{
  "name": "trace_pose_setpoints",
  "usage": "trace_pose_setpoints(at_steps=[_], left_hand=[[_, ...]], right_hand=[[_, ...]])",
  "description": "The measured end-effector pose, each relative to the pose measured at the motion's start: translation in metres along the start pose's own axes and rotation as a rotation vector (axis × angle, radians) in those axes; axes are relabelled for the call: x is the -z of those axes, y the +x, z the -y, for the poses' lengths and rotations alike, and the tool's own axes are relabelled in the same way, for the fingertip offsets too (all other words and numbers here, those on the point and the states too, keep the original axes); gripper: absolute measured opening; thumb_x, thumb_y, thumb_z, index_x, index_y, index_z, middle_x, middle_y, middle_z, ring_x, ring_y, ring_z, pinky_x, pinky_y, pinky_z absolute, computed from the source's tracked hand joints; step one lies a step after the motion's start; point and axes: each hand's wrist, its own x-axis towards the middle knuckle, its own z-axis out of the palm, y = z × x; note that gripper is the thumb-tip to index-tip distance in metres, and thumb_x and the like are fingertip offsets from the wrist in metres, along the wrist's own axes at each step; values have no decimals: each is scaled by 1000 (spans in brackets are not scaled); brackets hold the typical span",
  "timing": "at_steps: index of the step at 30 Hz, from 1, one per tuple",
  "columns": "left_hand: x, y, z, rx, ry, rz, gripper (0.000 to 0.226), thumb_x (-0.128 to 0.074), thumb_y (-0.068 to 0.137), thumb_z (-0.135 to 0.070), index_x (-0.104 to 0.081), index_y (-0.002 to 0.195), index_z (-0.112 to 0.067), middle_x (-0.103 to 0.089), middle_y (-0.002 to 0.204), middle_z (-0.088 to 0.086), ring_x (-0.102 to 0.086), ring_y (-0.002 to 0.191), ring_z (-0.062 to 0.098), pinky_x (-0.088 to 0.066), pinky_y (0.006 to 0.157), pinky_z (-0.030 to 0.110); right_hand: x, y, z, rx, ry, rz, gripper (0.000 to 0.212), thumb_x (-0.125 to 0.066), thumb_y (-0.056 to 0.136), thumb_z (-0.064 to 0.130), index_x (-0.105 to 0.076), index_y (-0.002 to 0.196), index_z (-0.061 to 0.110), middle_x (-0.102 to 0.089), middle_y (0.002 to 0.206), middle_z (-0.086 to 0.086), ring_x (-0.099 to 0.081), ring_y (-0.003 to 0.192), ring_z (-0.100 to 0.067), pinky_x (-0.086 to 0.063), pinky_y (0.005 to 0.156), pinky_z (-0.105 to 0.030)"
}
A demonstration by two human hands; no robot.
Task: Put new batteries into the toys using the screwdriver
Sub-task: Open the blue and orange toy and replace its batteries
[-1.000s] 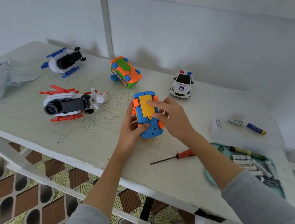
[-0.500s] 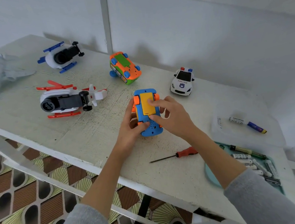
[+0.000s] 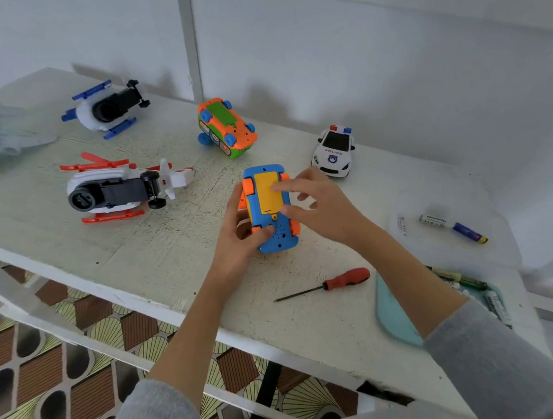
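Blue toy car (image 3: 270, 210) upturned, gripped by left hand (image 3: 237, 244).

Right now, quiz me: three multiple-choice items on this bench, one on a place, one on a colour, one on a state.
1. Where does the screwdriver lie?
A. On the table, near the front edge
B. In the right hand
C. On the police car

2. What colour is the battery cover on the held toy car?
A. Green
B. Yellow
C. Black

3. How does the held car sit?
A. On its wheels
B. On its side
C. Underside up

Answers:
1 A: it rests untouched on the table, between the forearms.
2 B: a yellow panel on the blue base.
3 C: the orange wheels point up while the left hand grips it and the right hand touches the cover.
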Motion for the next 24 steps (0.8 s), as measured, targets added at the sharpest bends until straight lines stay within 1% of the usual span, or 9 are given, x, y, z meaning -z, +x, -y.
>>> trace_pose_setpoints(at_steps=[2, 4, 8, 12, 14, 16, 19, 21, 24], left_hand=[[1, 0, 0, -11, 16, 3, 77, -63, 87, -2, -28, 134, -52, -55, 117, -8, -59, 107, 6, -53, 76, 17], [2, 0, 0, -28, 36, 9, 77, -65, 86, -4, -28, 133, -53, -55, 119, -9, -60, 105, 2, -53, 76, 17], [3, 1, 1, -51, 72, 24, 79, -65, 86, -5, -25, 140, -47, -54, 121, -10, -59, 101, -7, -53, 78, 18], [4, 1, 3, -50, 86, 31, 80, -67, 80, -16, -25, 141, -47, -55, 123, -7, -59, 108, 0, -52, 87, 28], [4, 1, 5, -51, 90, 36, 81, -66, 81, -15, -25, 143, -46, -55, 123, -6, -58, 109, 2, -51, 91, 33], [4, 1, 5, -50, 92, 41, 82, -65, 82, -13, -23, 146, -42, -55, 121, -8, -59, 106, 0, -51, 89, 31], [3, 1, 6, -56, 93, 51, 82, -64, 83, -13, -22, 148, -38, -55, 121, -6, -59, 103, -4, -52, 83, 23], [3, 0, 6, -51, 88, 50, 83, -65, 82, -14, -21, 149, -38, -54, 123, -2, -59, 105, -1, -52, 83, 25], [4, 0, 5, -45, 79, 49, 83, -64, 78, -21, -24, 147, -43, -54, 125, 0, -59, 111, 4, -52, 88, 31]], right_hand=[[10, -10, 1, 22, 17, -29, 41, -65, 84, 13, -57, 121, 29, -47, 107, -4, -49, 90, -13, -40, 73, -6], [21, -26, -1, 22, 27, -17, 40, -67, 83, 12, -58, 116, 33, -49, 104, 0, -52, 89, -12, -45, 76, -17], [31, -64, -21, -80, -28, 243, 35, -73, 77, 13, -66, 108, 28, -54, 101, 2, -53, 89, -13, -42, 77, -17], [24, -89, -42, -127, -201, 363, 36, -74, 76, 11, -68, 110, 23, -52, 99, 2, -45, 93, -13, -34, 81, -17], [22, -94, -47, -144, -223, 345, 37, -73, 76, 11, -68, 111, 22, -50, 98, 3, -42, 93, -10, -32, 79, -14], [20, -97, -49, -140, -204, 311, 34, -73, 77, 11, -69, 109, 21, -50, 97, 2, -42, 92, -11, -30, 76, -9], [18, -99, -48, -136, -184, 281, 30, -73, 77, 11, -71, 104, 22, -50, 94, 2, -44, 89, -12, -32, 75, -10], [19, -101, -47, -145, -154, 254, 27, -73, 76, 9, -72, 101, 20, -51, 91, 2, -45, 83, -8, -34, 73, -11], [30, -105, -41, -208, 52, 123, 24, -76, 73, 5, -73, 93, 15, -54, 89, -3, -52, 76, -4, -41, 70, -13]])
